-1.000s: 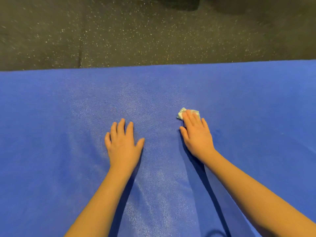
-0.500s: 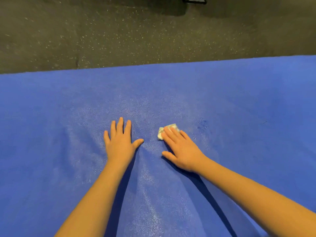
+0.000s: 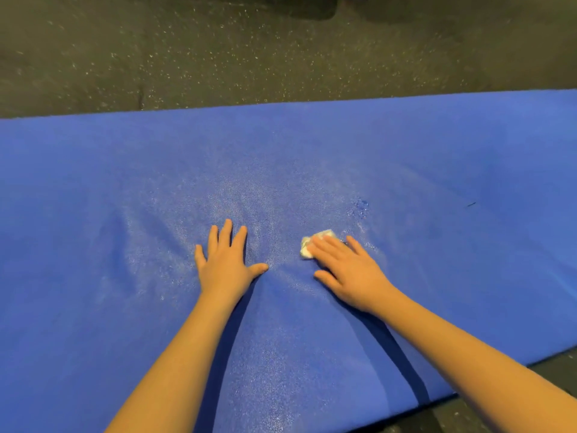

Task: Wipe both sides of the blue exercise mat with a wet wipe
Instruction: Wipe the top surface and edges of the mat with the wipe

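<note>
The dark rubber floor (image 3: pixel 218 51), flecked with pale specks, fills the upper part of the frame and shows again in the lower right corner, past the mat's near edge. A black shape (image 3: pixel 312 9) sits at the top centre, cut off by the frame; I cannot tell what it is.

The blue exercise mat (image 3: pixel 93 182) lies flat on that floor, running across the whole frame from left to right. Its middle glistens with a damp sheen, and it puckers into soft folds around my hands.

My left hand (image 3: pixel 224 267) lies palm down at the centre. The fingers are straight and slightly apart, the thumb is out to the right, and it holds nothing. My right hand (image 3: pixel 352 271) is just right of it, fingers straight, close together and angled toward the upper left. They press the crumpled white wet wipe (image 3: pixel 307 248) flat against the mat. Only the wipe's far edge peeks out beyond my fingertips.

A small dark wet blotch (image 3: pixel 360 207) sits above and right of the wipe, and a tiny dark fleck (image 3: pixel 471 204) lies further right.

A second ago the wipe was up near that blotch. It has since come down and leftward, closer to my left hand, which has stayed planted.
</note>
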`<state>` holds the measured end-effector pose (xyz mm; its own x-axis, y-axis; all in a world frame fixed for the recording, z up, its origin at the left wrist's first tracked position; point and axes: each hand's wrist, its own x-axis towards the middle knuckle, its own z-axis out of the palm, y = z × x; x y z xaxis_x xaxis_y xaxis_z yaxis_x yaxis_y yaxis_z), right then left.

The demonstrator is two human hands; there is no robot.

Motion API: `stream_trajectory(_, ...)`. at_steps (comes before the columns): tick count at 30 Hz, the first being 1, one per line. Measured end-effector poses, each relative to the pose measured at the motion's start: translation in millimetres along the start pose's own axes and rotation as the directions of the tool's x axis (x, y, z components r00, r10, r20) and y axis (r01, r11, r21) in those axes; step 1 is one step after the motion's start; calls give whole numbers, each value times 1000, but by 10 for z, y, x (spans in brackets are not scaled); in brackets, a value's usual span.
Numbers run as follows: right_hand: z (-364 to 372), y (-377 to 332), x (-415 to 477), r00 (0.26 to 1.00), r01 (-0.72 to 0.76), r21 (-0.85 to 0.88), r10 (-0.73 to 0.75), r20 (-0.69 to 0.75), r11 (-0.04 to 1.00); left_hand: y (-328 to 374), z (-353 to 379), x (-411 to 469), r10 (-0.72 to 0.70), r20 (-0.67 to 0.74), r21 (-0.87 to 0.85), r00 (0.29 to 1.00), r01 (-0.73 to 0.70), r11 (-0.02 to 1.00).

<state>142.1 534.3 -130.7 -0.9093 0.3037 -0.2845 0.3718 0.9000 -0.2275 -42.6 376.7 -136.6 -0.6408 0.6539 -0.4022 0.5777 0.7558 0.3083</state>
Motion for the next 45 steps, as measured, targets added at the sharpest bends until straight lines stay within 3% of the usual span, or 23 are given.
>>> stream_trajectory(3, 30, 53, 15, 946, -305, 65, 310, -95, 950, -24, 14, -4, -3, -9, 8, 1000, 3, 1000)
stream_trajectory(4, 41, -17, 24, 936, -324, 89, 333, -115, 942, -24, 17, 0, -5, -13, 8, 1000, 5, 1000)
stream_trajectory(6, 88, -194, -36, 975, -178, 145, 194, -105, 973, -13, 22, 6, -6, -19, 6, 1000, 6, 1000)
stream_trajectory(9, 56, -291, -247, 998, 56, 123, -59, 24, 991, -1, 30, 14, -12, -23, -6, 1000, 12, 1000)
stream_trajectory(14, 17, -9, -198, 974, -222, 56, 224, -34, 973, -13, 31, 18, -6, -21, 8, 1000, 6, 1000)
stream_trajectory(17, 26, -271, -261, 998, -9, 235, 24, -59, 972, -18, 31, 12, -7, -22, 17, 1000, 7, 1000)
stream_trajectory(19, -6, -390, -439, 987, 154, 279, -159, -7, 948, 0, 24, 1, -9, -14, 34, 1000, 9, 999)
stream_trajectory(20, -37, -365, -497, 984, 171, 274, -179, 5, 946, 16, 18, -15, -8, -5, 50, 1000, 9, 999)
stream_trajectory(25, -38, -225, -587, 993, -55, 300, 84, -84, 952, 94, 11, -253, 37, 83, 154, 996, -50, 987)
stream_trajectory(30, -119, -630, -1049, 983, 178, 424, -184, -27, 888, 172, -9, -681, 114, 256, 130, 960, -151, 980)
stream_trajectory(35, 21, -525, -1191, 990, 30, 383, 25, -137, 923, 234, -102, -971, 116, 325, 121, 939, -164, 979)
stream_trajectory(40, -35, -835, -1629, 974, 226, 454, -194, -116, 862, 318, -144, -1214, 129, 380, 165, 916, -204, 965)
stream_trajectory(45, 79, -505, -1738, 979, 15, 436, 75, -189, 900, 403, -173, -1434, 131, 366, 152, 921, -198, 968)
